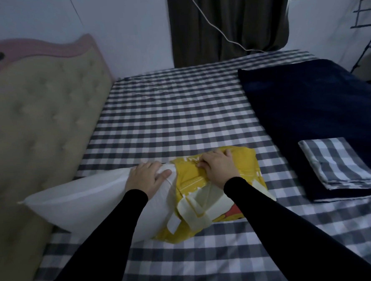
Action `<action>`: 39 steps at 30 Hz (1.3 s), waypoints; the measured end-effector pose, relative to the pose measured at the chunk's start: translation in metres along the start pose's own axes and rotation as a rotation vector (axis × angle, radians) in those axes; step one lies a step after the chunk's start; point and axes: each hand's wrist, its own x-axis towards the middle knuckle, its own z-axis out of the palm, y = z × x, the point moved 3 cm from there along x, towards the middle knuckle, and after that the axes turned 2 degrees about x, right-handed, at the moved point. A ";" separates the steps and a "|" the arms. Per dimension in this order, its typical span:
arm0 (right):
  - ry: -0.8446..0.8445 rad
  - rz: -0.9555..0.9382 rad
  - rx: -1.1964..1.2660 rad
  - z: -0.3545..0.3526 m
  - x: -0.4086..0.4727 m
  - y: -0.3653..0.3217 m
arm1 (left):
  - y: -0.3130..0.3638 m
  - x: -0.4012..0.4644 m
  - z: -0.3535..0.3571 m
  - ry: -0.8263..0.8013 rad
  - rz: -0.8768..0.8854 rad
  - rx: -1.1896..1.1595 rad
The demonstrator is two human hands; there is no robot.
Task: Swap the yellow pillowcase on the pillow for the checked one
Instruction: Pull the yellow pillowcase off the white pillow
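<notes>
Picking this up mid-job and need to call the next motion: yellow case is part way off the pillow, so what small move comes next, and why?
Probably keep the left hand pressing the bare white pillow down and draw the right hand, bunching the yellow pillowcase, further to the right. The case covers only the pillow's right end, and the folded checked pillowcase waits on the dark blue blanket.

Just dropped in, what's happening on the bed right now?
A person is stripping the yellow pillowcase off a white pillow on the bed. The left hand presses down on the bared pillow, while the right hand bunches the yellow fabric at the pillow's right end. Most of the pillow is already out. The folded checked pillowcase waits untouched on a dark blue blanket to the right.
</notes>
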 end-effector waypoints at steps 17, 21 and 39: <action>0.033 -0.240 -0.075 -0.044 -0.002 0.029 | -0.012 0.020 -0.031 -0.035 0.062 -0.001; 0.083 -0.183 -0.033 -0.067 -0.005 0.042 | -0.014 0.030 -0.048 -0.027 0.053 0.023; 0.146 0.413 0.511 -0.019 -0.036 0.077 | 0.062 0.033 -0.016 0.167 0.207 -0.049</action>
